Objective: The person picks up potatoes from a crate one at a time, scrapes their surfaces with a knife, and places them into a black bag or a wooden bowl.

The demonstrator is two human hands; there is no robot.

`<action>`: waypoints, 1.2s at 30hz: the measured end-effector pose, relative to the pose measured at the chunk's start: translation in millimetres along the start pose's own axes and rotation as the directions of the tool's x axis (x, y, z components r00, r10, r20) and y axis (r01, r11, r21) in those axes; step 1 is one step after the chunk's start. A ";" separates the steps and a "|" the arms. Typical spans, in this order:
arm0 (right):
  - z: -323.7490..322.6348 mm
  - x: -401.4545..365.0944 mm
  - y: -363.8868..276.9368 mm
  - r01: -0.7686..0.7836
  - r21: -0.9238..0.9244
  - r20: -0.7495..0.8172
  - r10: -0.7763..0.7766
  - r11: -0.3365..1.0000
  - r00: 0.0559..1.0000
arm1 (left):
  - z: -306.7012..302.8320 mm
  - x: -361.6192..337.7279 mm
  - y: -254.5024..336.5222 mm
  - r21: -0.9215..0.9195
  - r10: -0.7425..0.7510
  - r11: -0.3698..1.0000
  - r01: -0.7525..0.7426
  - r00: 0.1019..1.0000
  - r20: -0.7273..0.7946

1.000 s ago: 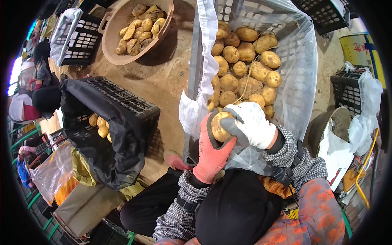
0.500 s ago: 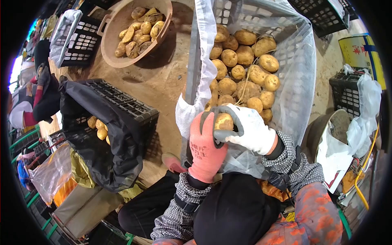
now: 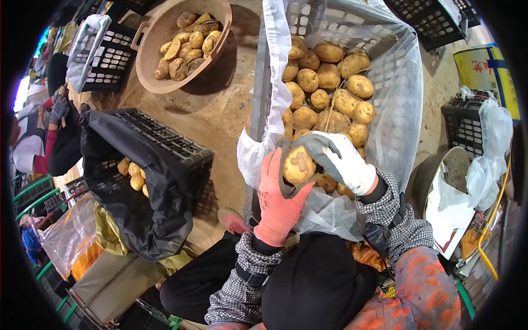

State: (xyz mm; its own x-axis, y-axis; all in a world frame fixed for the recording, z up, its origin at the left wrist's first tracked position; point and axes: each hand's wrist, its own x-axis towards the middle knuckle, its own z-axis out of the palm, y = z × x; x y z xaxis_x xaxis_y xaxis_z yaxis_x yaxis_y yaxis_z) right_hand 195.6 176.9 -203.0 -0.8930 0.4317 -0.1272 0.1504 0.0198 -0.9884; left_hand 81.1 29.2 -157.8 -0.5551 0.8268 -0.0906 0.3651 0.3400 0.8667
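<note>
Held over the near end of a lined crate is a round yellow potato with brown marks. My left hand, in a pink glove with dark fingertips, grips it from the left, thumb beneath. My right hand, in a white glove with grey fingers, curls over the potato's upper right side; its fingertips partly overlap the potato. Below and beyond both hands, several potatoes fill the crate, with a thin dry stem lying across them. White translucent sheeting lines the crate's walls.
A brown basin of potatoes stands at the upper left. Left of me is a black crate draped with black cloth, with potatoes inside. Another person's gloved hand shows at far left. A bucket and a yellow box stand right.
The potato has come up more fully into view in my left hand. My right hand has loosened from around it and moved slightly right, its fingers now on the upper right side.
</note>
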 end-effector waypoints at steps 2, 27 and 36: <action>-4.2 1.9 -8.1 -0.092 -0.053 0.053 0.095 0.994 0.994 | 0.9 -3.1 -3.3 -0.102 -0.048 0.994 0.047 0.999 -0.009; -31.7 -336.3 166.2 -0.879 -0.460 -0.743 0.487 0.126 0.459 | -53.1 -44.4 75.5 -0.867 -0.174 0.108 0.486 0.868 0.465; -65.1 -338.2 205.4 -0.757 -0.645 -0.554 0.620 0.103 0.556 | -59.7 -69.3 137.3 -0.929 0.007 0.014 0.370 0.929 0.370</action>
State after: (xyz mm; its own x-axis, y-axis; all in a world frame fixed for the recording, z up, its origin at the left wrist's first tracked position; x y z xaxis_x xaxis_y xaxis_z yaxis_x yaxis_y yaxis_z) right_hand 556.1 93.8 -357.6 -0.1683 0.7514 -0.6380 0.9653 0.2567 0.0477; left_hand 125.1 -8.1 -3.3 -0.2361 0.9364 -0.2597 -0.8945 -0.1051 0.4346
